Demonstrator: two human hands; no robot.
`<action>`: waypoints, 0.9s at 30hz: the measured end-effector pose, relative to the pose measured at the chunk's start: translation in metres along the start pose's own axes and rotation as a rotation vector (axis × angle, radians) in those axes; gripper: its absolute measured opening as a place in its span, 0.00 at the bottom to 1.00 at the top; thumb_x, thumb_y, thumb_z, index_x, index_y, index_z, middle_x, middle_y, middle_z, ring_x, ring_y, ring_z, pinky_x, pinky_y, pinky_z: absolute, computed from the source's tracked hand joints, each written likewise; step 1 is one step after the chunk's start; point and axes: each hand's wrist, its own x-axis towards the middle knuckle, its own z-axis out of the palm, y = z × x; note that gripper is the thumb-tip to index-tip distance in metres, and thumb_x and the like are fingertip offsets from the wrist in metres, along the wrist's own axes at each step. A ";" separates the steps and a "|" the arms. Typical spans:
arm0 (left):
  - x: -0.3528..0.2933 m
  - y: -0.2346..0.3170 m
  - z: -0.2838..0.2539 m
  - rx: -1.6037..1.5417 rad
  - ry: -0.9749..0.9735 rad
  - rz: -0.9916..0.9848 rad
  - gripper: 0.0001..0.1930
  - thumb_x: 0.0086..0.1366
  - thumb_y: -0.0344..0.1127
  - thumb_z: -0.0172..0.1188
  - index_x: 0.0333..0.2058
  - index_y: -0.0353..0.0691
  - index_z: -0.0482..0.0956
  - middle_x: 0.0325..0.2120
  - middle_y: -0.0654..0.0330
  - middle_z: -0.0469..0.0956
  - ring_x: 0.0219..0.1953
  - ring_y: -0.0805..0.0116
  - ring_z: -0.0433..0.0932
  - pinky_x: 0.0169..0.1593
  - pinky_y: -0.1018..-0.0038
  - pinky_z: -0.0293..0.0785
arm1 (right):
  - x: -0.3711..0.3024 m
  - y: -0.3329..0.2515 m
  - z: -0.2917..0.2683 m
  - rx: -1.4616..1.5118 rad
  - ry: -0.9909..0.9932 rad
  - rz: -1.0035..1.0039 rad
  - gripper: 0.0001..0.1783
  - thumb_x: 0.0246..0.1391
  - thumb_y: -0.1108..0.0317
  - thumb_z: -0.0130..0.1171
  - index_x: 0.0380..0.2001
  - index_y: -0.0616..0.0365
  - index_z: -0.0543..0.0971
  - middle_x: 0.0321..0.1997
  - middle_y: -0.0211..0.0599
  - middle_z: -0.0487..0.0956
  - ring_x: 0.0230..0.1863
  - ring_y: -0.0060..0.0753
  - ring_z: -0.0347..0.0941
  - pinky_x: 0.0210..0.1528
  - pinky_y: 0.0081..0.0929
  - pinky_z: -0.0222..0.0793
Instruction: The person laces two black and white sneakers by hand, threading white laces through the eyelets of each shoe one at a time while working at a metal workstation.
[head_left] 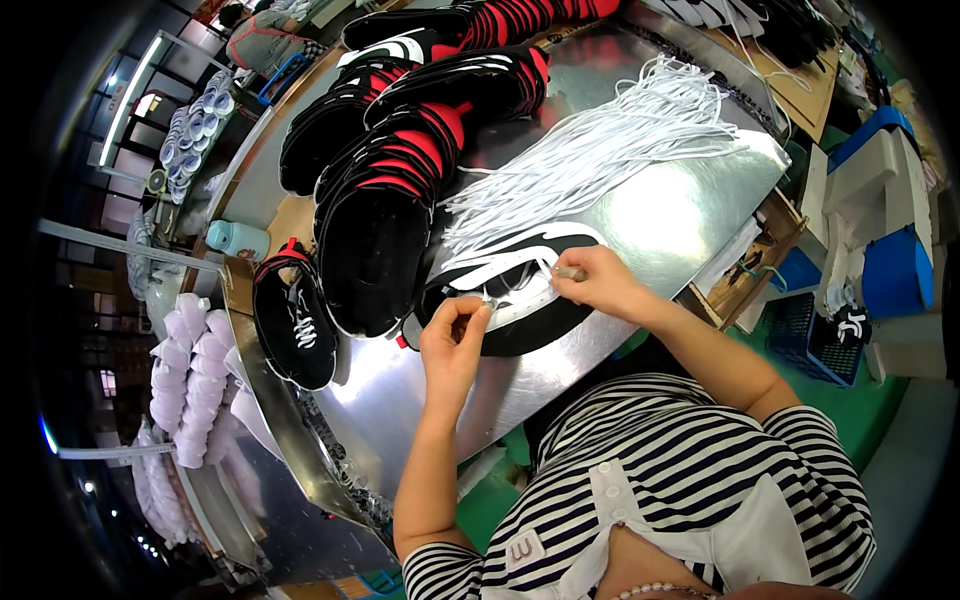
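Note:
A black-and-white shoe upper [540, 322] lies on the metal table in front of me. White lace runs through part of its opening. My left hand [452, 338] is closed at the upper's left side, thumb and forefinger pinching a white shoelace [487, 299]. Over the right side of the opening, my right hand [603, 284] is closed round a short tan-handled tool [571, 272]; its tip is too small to make out. A loose bundle of white shoelaces [610, 140] lies just beyond the upper.
Stacked black-and-red shoe uppers [375, 235] stand at the left and far side of the table [660, 215]. A laced black upper [293, 325] rests near the left edge. A drawer [750, 265] juts out at right, beside a blue crate [815, 340]. Another person [265, 45] is at far left.

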 end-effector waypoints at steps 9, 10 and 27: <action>0.004 0.070 0.010 -0.035 -0.378 0.166 0.02 0.62 0.26 0.61 0.34 0.36 0.80 0.42 0.57 0.79 0.42 0.70 0.76 0.44 0.77 0.71 | -0.010 0.003 -0.044 0.588 0.123 0.104 0.09 0.60 0.64 0.59 0.38 0.58 0.79 0.24 0.21 0.73 0.28 0.10 0.67 0.28 0.13 0.59; 0.008 0.090 0.014 0.142 -0.647 0.289 0.02 0.61 0.26 0.62 0.33 0.36 0.80 0.44 0.55 0.78 0.43 0.66 0.76 0.44 0.75 0.71 | -0.009 0.003 -0.050 0.617 0.161 0.071 0.09 0.60 0.65 0.58 0.39 0.58 0.79 0.24 0.20 0.73 0.29 0.09 0.67 0.29 0.13 0.59; 0.002 0.027 0.000 0.564 -0.164 -0.008 0.20 0.66 0.45 0.59 0.47 0.32 0.74 0.42 0.51 0.78 0.46 0.58 0.76 0.48 0.67 0.72 | 0.016 -0.010 -0.005 0.619 -0.070 0.150 0.13 0.55 0.68 0.63 0.42 0.61 0.78 0.31 0.26 0.79 0.31 0.14 0.73 0.30 0.15 0.66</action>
